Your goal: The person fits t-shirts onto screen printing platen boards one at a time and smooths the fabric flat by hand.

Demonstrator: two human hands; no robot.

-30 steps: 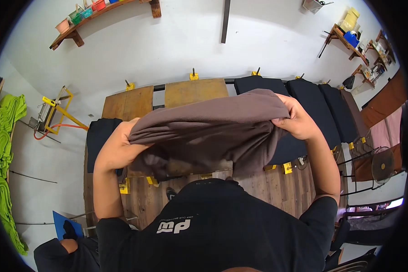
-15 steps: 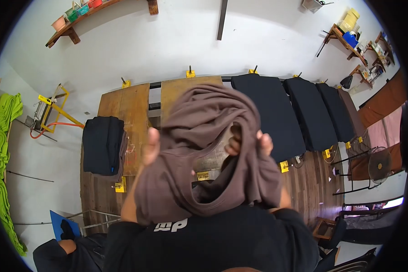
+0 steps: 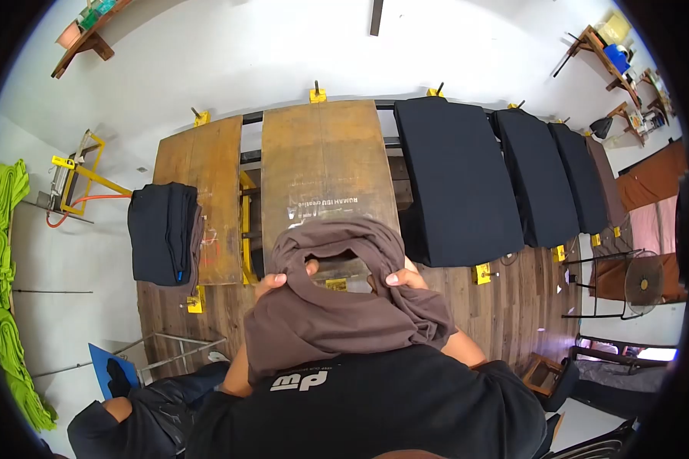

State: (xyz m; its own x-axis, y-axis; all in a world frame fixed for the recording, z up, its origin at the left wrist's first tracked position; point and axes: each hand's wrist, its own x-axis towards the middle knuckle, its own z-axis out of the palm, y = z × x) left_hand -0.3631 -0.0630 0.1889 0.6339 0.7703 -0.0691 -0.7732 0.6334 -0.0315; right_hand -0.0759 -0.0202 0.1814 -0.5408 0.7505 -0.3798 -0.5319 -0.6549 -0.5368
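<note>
Both hands hold a brown shirt, gathered into a ring around an opening, close in front of my chest. My left hand pinches the left side of the ring, thumb outside and a fingertip showing inside the opening. On the other side, my right hand grips the cloth the same way. Just beyond the bunched fabric lies a bare wooden printing board with white lettering; the shirt hides its near end.
Black shirts cover the boards to the right. A folded black stack rests on the left board. Yellow clamps hold the board ends. Another person sits at lower left. A fan stands far right.
The shirt has come down and nearer my chest, uncovering more of the middle board. Its opening has become smaller, and my hands have moved closer together.
</note>
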